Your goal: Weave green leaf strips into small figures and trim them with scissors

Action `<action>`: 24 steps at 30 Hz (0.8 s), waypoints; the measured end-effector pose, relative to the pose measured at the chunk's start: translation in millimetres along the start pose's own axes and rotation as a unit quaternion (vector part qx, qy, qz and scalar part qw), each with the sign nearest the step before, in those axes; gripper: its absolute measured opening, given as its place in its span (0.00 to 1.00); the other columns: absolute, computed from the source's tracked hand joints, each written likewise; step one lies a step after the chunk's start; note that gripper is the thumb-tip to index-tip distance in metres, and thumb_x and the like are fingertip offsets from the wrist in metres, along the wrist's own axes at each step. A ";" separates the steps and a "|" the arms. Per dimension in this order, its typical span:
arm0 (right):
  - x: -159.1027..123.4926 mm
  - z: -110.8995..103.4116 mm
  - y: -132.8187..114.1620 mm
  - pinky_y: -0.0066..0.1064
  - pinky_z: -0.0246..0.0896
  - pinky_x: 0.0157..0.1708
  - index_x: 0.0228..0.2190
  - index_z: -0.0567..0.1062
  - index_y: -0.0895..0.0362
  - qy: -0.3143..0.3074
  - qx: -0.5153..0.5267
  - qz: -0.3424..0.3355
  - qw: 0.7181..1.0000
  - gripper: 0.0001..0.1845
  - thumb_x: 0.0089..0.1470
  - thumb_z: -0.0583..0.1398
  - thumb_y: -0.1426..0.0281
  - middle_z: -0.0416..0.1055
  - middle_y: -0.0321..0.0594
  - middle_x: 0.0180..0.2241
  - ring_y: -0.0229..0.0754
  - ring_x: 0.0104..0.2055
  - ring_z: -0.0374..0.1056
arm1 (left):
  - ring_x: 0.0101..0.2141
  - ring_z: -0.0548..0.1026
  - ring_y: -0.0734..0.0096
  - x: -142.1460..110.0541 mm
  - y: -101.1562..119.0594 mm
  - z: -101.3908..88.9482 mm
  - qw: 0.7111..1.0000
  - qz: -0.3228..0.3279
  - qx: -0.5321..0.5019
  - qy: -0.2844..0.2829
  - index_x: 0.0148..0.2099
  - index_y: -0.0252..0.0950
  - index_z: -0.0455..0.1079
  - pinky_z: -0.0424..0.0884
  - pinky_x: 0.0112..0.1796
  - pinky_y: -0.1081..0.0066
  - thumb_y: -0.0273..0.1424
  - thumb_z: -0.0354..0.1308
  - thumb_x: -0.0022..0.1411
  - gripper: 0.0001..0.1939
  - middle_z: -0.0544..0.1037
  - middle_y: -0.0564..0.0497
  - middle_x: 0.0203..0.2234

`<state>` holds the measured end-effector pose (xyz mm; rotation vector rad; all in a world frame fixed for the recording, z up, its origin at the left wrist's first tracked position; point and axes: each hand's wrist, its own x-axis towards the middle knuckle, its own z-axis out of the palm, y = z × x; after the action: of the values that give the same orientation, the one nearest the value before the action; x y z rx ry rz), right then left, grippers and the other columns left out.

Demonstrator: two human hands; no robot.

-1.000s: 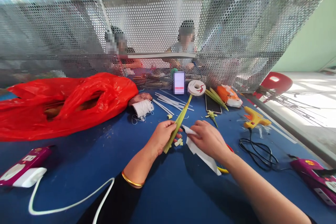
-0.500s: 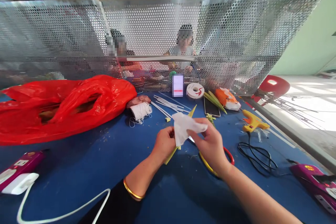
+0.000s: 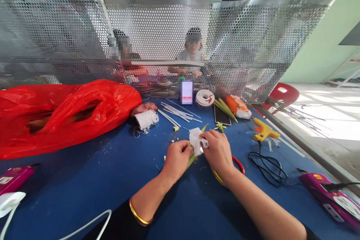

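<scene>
My left hand [image 3: 177,158] is closed, thumb and fingers pinching a yellow-green leaf strip [image 3: 192,160] above the blue table. Against the strip lies a crumpled white tissue [image 3: 195,139], its right side pinched in my right hand [image 3: 218,149]. The strip's pointed tip shows beyond the tissue; its middle is hidden. Under my right wrist lie red and yellow loops [image 3: 239,165], perhaps scissor handles, mostly covered. Just past my right hand sits a small green folded-leaf piece [image 3: 220,126].
A red plastic bag [image 3: 118,99] fills the left. White thread [image 3: 146,120], white sticks [image 3: 180,112], a lit phone [image 3: 186,92], a ribbon spool [image 3: 205,98] and leaf strips [image 3: 225,109] lie behind. A yellow glue gun [image 3: 265,130] with its cord and a purple power strip [image 3: 332,197] are right.
My hands have lowered slightly toward the table. The tissue, spread larger before, is now gathered around the strip, and my right hand has turned knuckles up. The view shifted slightly right.
</scene>
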<state>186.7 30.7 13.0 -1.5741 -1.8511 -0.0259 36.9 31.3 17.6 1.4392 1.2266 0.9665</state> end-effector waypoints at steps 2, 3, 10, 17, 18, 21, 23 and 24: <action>1.7 -0.3 2.8 0.32 0.50 0.33 0.27 0.75 0.56 0.020 -0.010 0.050 0.999 0.09 0.54 0.55 0.74 0.74 0.41 0.28 0.44 0.31 0.66 | 0.23 0.72 0.70 -0.9 0.1 1.2 1.000 0.008 -0.001 0.001 0.29 0.36 0.78 0.65 0.26 0.75 0.29 0.56 0.56 0.09 0.77 0.52 0.21; 1.3 -0.1 2.2 0.31 0.50 0.31 0.27 0.74 0.56 0.020 -0.004 0.063 0.998 0.09 0.55 0.55 0.73 0.73 0.40 0.27 0.42 0.30 0.66 | 0.24 0.73 0.69 -0.5 -0.4 1.3 1.000 0.009 -0.005 0.013 0.29 0.36 0.77 0.65 0.26 0.75 0.29 0.57 0.55 0.08 0.77 0.52 0.21; -1.1 2.4 -4.7 0.30 0.50 0.34 0.29 0.74 0.54 -0.057 0.032 0.027 0.998 0.07 0.54 0.56 0.71 0.74 0.36 0.28 0.42 0.32 0.68 | 0.20 0.72 0.71 3.3 -2.5 2.0 0.980 -0.121 -0.149 -0.044 0.38 0.33 0.77 0.68 0.24 0.73 0.19 0.57 0.47 0.15 0.77 0.53 0.20; -2.7 5.5 -5.8 0.30 0.50 0.33 0.28 0.74 0.54 -0.067 0.026 -0.006 0.997 0.07 0.53 0.56 0.73 0.74 0.37 0.28 0.42 0.33 0.68 | 0.19 0.71 0.72 -0.8 1.1 3.6 0.986 -0.098 -0.130 -0.033 0.34 0.33 0.77 0.66 0.23 0.75 0.19 0.58 0.48 0.11 0.74 0.54 0.18; -2.4 6.1 -4.5 0.30 0.50 0.34 0.29 0.74 0.53 -0.069 0.029 -0.011 0.997 0.07 0.51 0.57 0.73 0.75 0.36 0.28 0.42 0.33 0.68 | 0.19 0.71 0.72 -1.7 2.1 3.6 0.985 -0.110 -0.125 -0.036 0.34 0.34 0.77 0.64 0.21 0.75 0.20 0.57 0.49 0.11 0.74 0.54 0.17; 3.4 4.4 7.6 0.30 0.49 0.30 0.26 0.73 0.54 -0.024 0.008 0.058 0.998 0.06 0.51 0.56 0.72 0.73 0.37 0.26 0.42 0.30 0.67 | 0.23 0.76 0.70 -4.2 6.5 4.0 0.977 -0.117 -0.160 -0.083 0.40 0.36 0.76 0.62 0.20 0.77 0.20 0.55 0.50 0.15 0.78 0.51 0.24; 7.6 -0.2 15.6 0.29 0.49 0.27 0.26 0.70 0.54 0.015 0.001 0.112 0.994 0.10 0.56 0.53 0.67 0.71 0.37 0.24 0.42 0.26 0.64 | 0.27 0.79 0.68 -4.5 8.8 3.7 0.973 -0.117 -0.179 -0.086 0.44 0.37 0.75 0.64 0.21 0.77 0.21 0.56 0.50 0.19 0.80 0.49 0.31; 8.4 -3.0 17.1 0.30 0.50 0.26 0.27 0.69 0.54 0.043 -0.001 0.132 0.990 0.11 0.57 0.52 0.66 0.71 0.37 0.24 0.42 0.26 0.64 | 0.29 0.79 0.67 -4.1 9.2 3.2 0.974 -0.122 -0.178 -0.065 0.45 0.37 0.74 0.66 0.22 0.77 0.21 0.56 0.50 0.19 0.80 0.48 0.34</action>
<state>202.9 41.1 12.5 -1.7798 -1.5644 0.0237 41.2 26.5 26.0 1.0270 1.0437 0.8580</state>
